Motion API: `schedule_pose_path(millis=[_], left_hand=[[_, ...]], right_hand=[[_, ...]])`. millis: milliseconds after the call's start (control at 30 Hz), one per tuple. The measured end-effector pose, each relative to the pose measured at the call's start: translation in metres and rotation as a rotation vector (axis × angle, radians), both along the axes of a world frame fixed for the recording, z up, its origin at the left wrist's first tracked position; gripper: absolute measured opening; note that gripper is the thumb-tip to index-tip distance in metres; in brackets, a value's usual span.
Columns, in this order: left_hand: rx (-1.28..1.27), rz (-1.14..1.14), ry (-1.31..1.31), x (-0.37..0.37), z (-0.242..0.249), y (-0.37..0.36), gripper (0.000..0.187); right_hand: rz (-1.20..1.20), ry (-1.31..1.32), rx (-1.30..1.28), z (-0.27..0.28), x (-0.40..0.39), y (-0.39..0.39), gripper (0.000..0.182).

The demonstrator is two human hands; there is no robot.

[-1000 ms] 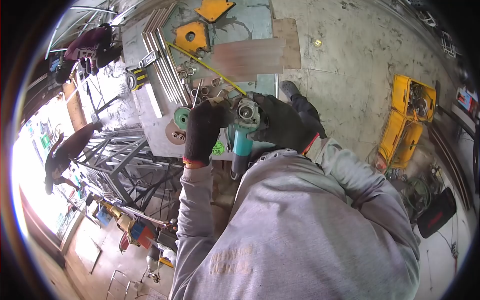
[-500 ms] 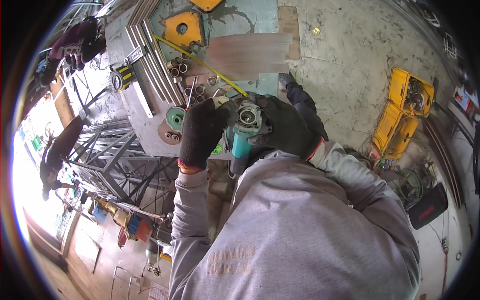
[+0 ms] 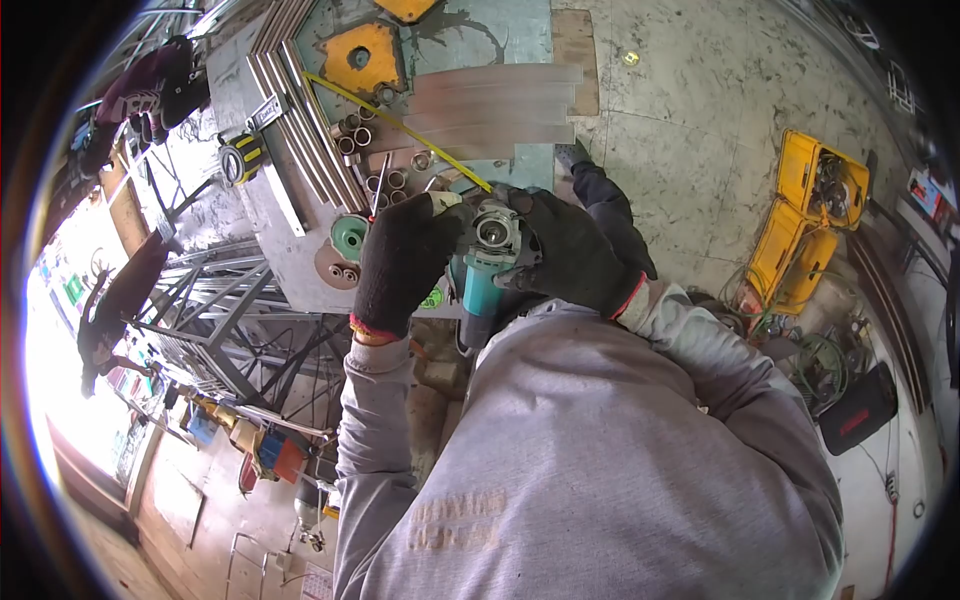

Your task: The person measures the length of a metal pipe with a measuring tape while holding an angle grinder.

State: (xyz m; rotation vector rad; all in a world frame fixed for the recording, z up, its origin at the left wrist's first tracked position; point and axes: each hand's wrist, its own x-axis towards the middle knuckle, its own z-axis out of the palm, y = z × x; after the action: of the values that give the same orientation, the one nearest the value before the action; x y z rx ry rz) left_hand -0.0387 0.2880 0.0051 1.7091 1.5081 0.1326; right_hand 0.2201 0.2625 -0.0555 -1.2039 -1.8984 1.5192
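A teal angle grinder (image 3: pixel 481 292) is held close to my body, its metal head (image 3: pixel 493 232) turned up, showing the round spindle and no disc on it. My right hand (image 3: pixel 580 250), in a dark glove, wraps the right side of the head. My left hand (image 3: pixel 405 255), gloved too, closes at the head's left side; a pale bit shows at its fingertips, too small to name. Beside the left hand lie a green grinding disc (image 3: pixel 349 237) and a brown disc (image 3: pixel 336 268) with small nuts on it. A yellow tape blade (image 3: pixel 400 128) runs toward the grinder.
On the workbench are metal tubes (image 3: pixel 305 125), cut rings (image 3: pixel 347 144), a tape measure (image 3: pixel 240 158) and an orange plate (image 3: pixel 362 58). An open yellow toolbox (image 3: pixel 800 225) sits at right. Metal frames (image 3: pixel 215 320) stand at left. Another person (image 3: pixel 150 90) is at upper left.
The view has shifted very slightly. Both hands and the grinder keep nearly the same pose.
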Motion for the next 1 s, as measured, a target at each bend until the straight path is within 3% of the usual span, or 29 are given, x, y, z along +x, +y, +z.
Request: schedule_pose_path(millis=[167, 267, 333, 367, 433, 467, 533, 567, 633, 767, 833, 1000], left_hand=[[0.013, -0.062, 0.036, -0.004, -0.01, -0.011, 0.008], [-0.084, 0.082, -0.065, 0.006, 0.0, -0.016, 0.009], [-0.224, 0.371, -0.182, 0.011, 0.007, -0.019, 0.01], [-0.225, 0.371, -0.181, 0.014, 0.007, -0.022, 0.01], [-0.353, 0.719, -0.363, 0.02, 0.006, -0.027, 0.01], [-0.353, 0.719, -0.363, 0.017, 0.0, -0.031, 0.01], [-0.068, 0.446, -0.225, 0.014, -0.009, -0.034, 0.014], [-0.067, 0.445, -0.226, 0.013, -0.01, -0.037, 0.014], [-0.208, 0.568, -0.245, 0.022, 0.004, -0.027, 0.024], [-0.215, 0.6, -0.352, 0.01, -0.003, -0.029, 0.026], [-0.398, 0.985, -0.52, 0.022, 0.013, -0.02, 0.015], [-0.3, 0.843, -0.537, 0.019, 0.01, -0.025, 0.016]], right_hand=[[-0.013, 0.017, 0.078, -0.001, -0.001, 0.0, 0.104], [-0.004, 0.005, 0.071, -0.002, 0.0, 0.0, 0.104], [-0.005, 0.007, 0.069, -0.002, 0.0, 0.001, 0.104], [-0.004, 0.01, 0.067, -0.002, 0.0, 0.001, 0.104], [-0.011, 0.029, 0.077, -0.003, 0.0, 0.001, 0.104], [-0.017, 0.048, 0.088, -0.003, 0.0, 0.001, 0.104], [-0.013, 0.037, 0.077, -0.002, 0.0, 0.002, 0.103], [-0.009, 0.025, 0.066, -0.001, 0.0, 0.002, 0.103], [0.001, 0.023, 0.041, 0.0, 0.001, 0.003, 0.103], [0.036, -0.016, -0.046, 0.002, 0.002, 0.002, 0.104], [0.018, 0.004, -0.014, -0.001, 0.003, 0.001, 0.105], [0.01, -0.001, 0.017, 0.001, 0.001, 0.001, 0.105]])
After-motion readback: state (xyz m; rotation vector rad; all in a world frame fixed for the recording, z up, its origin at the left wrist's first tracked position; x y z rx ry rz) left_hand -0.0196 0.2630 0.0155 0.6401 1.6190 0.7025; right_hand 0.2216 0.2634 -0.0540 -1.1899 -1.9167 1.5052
